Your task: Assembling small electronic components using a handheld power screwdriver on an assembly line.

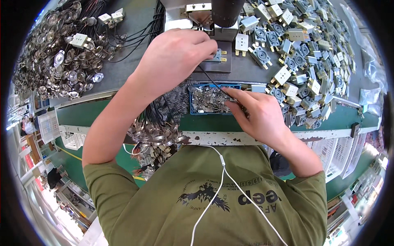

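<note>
Head view: left hand (176,57) curled over connector (216,56)

Looked like a factory assembly bench: heaps of grey sockets (303,49), metal discs w/ wires (61,61), blue tray of clips (209,100), small press (213,20) at back.

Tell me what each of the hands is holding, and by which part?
The left hand presses a small grey socket part by its left end on the press plate. The right hand pinches a thin black wire at its lower end.
</note>
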Demonstrator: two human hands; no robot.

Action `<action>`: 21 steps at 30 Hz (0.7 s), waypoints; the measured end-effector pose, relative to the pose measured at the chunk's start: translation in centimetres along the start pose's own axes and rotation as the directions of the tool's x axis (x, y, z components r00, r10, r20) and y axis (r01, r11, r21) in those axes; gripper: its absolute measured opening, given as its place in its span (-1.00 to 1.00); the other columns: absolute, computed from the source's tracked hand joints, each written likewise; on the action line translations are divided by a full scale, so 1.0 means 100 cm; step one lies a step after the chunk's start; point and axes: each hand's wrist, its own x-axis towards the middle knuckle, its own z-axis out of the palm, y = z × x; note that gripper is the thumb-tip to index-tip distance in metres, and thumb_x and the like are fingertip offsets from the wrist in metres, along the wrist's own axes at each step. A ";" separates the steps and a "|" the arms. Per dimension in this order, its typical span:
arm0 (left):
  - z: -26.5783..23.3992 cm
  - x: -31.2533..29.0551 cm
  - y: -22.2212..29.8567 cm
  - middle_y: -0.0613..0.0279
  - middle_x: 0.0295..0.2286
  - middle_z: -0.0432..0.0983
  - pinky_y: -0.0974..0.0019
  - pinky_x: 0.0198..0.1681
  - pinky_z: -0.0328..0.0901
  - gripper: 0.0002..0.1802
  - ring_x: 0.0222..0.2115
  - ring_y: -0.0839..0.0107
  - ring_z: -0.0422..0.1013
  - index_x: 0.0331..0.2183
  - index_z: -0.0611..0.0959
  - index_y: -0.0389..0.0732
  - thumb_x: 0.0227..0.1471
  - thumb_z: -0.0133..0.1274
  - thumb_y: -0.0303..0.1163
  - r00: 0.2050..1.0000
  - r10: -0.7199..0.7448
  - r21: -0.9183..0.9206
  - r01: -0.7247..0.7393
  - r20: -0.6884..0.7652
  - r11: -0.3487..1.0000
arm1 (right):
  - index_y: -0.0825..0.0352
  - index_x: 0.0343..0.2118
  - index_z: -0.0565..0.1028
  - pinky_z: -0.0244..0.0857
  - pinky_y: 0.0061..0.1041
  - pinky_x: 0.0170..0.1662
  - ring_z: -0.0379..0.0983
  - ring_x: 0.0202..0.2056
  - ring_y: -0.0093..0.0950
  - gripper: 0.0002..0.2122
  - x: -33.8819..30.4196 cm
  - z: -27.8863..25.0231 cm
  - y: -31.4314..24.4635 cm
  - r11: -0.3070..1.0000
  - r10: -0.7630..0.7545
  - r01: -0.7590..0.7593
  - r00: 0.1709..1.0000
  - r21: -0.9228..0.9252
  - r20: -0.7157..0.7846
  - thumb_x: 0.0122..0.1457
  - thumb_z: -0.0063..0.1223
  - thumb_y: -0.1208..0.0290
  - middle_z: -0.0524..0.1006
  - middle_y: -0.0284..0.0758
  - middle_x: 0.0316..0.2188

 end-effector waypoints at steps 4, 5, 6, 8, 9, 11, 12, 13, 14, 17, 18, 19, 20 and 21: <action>0.004 -0.002 -0.002 0.31 -0.43 0.58 0.19 -0.29 0.43 -0.88 -0.35 0.25 0.55 -0.36 0.63 -0.15 -0.02 0.19 -0.41 0.999 0.049 -0.006 -0.049 -0.018 0.999 | 0.28 -0.02 0.60 0.37 -0.30 -0.48 0.52 -0.54 -0.27 -0.72 -0.001 0.002 0.002 0.999 -0.028 0.029 0.999 0.021 -0.034 0.19 0.24 0.45 0.61 -0.24 -0.48; 0.005 -0.002 0.000 0.31 -0.43 0.58 0.19 -0.29 0.43 -0.88 -0.35 0.25 0.55 -0.36 0.63 -0.15 -0.02 0.19 -0.41 0.999 0.050 -0.006 -0.050 -0.017 0.999 | 0.28 -0.02 0.60 0.37 -0.30 -0.48 0.52 -0.54 -0.27 -0.72 -0.001 0.003 0.002 0.999 -0.028 0.028 0.999 0.022 -0.035 0.19 0.24 0.45 0.61 -0.24 -0.48; 0.005 -0.001 0.002 0.31 -0.43 0.58 0.19 -0.29 0.43 -0.89 -0.36 0.25 0.55 -0.37 0.62 -0.16 -0.02 0.19 -0.41 0.999 0.011 -0.051 -0.013 -0.036 0.999 | 0.28 -0.01 0.60 0.37 -0.30 -0.48 0.52 -0.54 -0.27 -0.71 -0.001 0.003 0.001 1.000 -0.023 0.023 0.999 0.017 -0.025 0.19 0.24 0.45 0.61 -0.24 -0.48; 0.006 0.000 0.003 0.31 -0.44 0.58 0.19 -0.30 0.43 -0.89 -0.36 0.24 0.55 -0.38 0.62 -0.16 -0.02 0.20 -0.41 0.998 -0.027 -0.097 0.021 -0.056 0.995 | 0.28 -0.01 0.60 0.38 -0.30 -0.48 0.53 -0.54 -0.27 -0.71 -0.001 0.002 0.000 1.000 -0.018 0.018 1.000 0.009 -0.016 0.19 0.24 0.44 0.60 -0.24 -0.49; 0.007 -0.001 0.002 0.30 -0.44 0.58 0.19 -0.29 0.43 -0.90 -0.36 0.24 0.55 -0.38 0.62 -0.16 -0.02 0.20 -0.41 0.998 -0.032 -0.095 0.026 -0.054 0.995 | 0.27 -0.01 0.60 0.38 -0.30 -0.48 0.53 -0.55 -0.27 -0.71 -0.001 0.002 -0.001 1.000 -0.007 0.007 1.000 0.014 -0.009 0.19 0.24 0.44 0.60 -0.24 -0.49; 0.008 -0.003 0.000 0.29 -0.44 0.58 0.18 -0.29 0.43 -0.90 -0.37 0.23 0.54 -0.38 0.62 -0.15 -0.01 0.20 -0.40 0.998 -0.033 -0.093 0.028 -0.054 0.995 | 0.27 -0.01 0.60 0.38 -0.30 -0.48 0.53 -0.55 -0.27 -0.70 -0.001 0.002 -0.002 1.000 0.004 -0.004 1.000 0.017 -0.004 0.19 0.25 0.43 0.60 -0.25 -0.49; 0.007 -0.004 -0.001 0.29 -0.44 0.58 0.19 -0.30 0.43 -0.90 -0.37 0.23 0.54 -0.39 0.62 -0.15 -0.01 0.20 -0.40 0.998 -0.041 -0.091 0.036 -0.053 0.995 | 0.27 -0.01 0.60 0.38 -0.31 -0.48 0.53 -0.55 -0.28 -0.70 -0.001 0.002 -0.002 1.000 0.004 -0.004 1.000 0.010 -0.004 0.19 0.25 0.43 0.60 -0.25 -0.50; 0.007 -0.005 -0.001 0.29 -0.44 0.58 0.20 -0.30 0.43 -0.90 -0.37 0.23 0.54 -0.39 0.62 -0.15 -0.01 0.21 -0.39 0.997 -0.052 -0.089 0.047 -0.052 0.995 | 0.27 0.00 0.60 0.38 -0.31 -0.48 0.53 -0.55 -0.28 -0.70 -0.001 0.002 -0.002 1.000 0.002 -0.002 1.000 0.004 -0.003 0.19 0.25 0.43 0.60 -0.25 -0.50; 0.007 -0.005 -0.001 0.29 -0.44 0.58 0.20 -0.30 0.43 -0.90 -0.37 0.23 0.54 -0.39 0.62 -0.15 -0.01 0.21 -0.39 0.997 -0.052 -0.087 0.047 -0.054 0.995 | 0.27 0.00 0.60 0.38 -0.31 -0.48 0.53 -0.55 -0.28 -0.70 -0.001 0.002 -0.003 1.000 0.000 0.000 1.000 0.003 -0.003 0.19 0.25 0.43 0.60 -0.25 -0.50; 0.008 -0.004 0.000 0.29 -0.44 0.58 0.19 -0.30 0.42 -0.89 -0.37 0.23 0.54 -0.40 0.62 -0.15 -0.01 0.22 -0.38 0.997 -0.034 -0.078 0.029 -0.065 0.997 | 0.27 0.00 0.60 0.38 -0.32 -0.48 0.53 -0.55 -0.29 -0.69 -0.002 0.002 -0.005 1.000 0.002 -0.002 1.000 0.000 -0.006 0.18 0.26 0.43 0.60 -0.26 -0.50; 0.008 -0.003 0.000 0.30 -0.43 0.58 0.19 -0.29 0.42 -0.88 -0.37 0.23 0.54 -0.40 0.62 -0.15 -0.02 0.23 -0.38 0.998 -0.033 -0.072 0.030 -0.047 0.997 | 0.27 -0.01 0.60 0.38 -0.32 -0.48 0.53 -0.55 -0.29 -0.69 -0.002 0.003 -0.004 1.000 0.001 -0.001 1.000 0.000 -0.012 0.18 0.27 0.43 0.60 -0.26 -0.50; 0.007 -0.002 0.000 0.30 -0.42 0.58 0.19 -0.29 0.42 -0.87 -0.38 0.23 0.54 -0.40 0.62 -0.15 -0.02 0.24 -0.37 0.999 -0.032 -0.066 0.030 -0.029 0.997 | 0.27 -0.01 0.60 0.38 -0.32 -0.48 0.53 -0.55 -0.30 -0.69 -0.002 0.002 -0.004 1.000 0.000 0.000 1.000 0.000 -0.018 0.17 0.27 0.43 0.60 -0.27 -0.51; 0.006 -0.002 0.001 0.30 -0.42 0.58 0.19 -0.29 0.42 -0.87 -0.38 0.23 0.54 -0.40 0.62 -0.15 -0.02 0.24 -0.37 0.999 -0.033 -0.065 0.031 -0.031 0.997 | 0.27 -0.01 0.60 0.38 -0.32 -0.48 0.53 -0.55 -0.30 -0.69 -0.002 0.001 -0.004 1.000 -0.003 0.003 1.000 -0.001 -0.018 0.17 0.27 0.43 0.60 -0.27 -0.51; 0.004 -0.002 0.003 0.30 -0.41 0.58 0.19 -0.28 0.42 -0.86 -0.37 0.22 0.54 -0.38 0.63 -0.15 -0.01 0.25 -0.36 0.998 -0.042 -0.086 0.037 -0.055 0.996 | 0.27 0.01 0.59 0.38 -0.33 -0.47 0.53 -0.55 -0.30 -0.68 -0.002 -0.001 -0.004 1.000 -0.004 0.004 1.000 -0.009 -0.008 0.17 0.27 0.43 0.60 -0.27 -0.51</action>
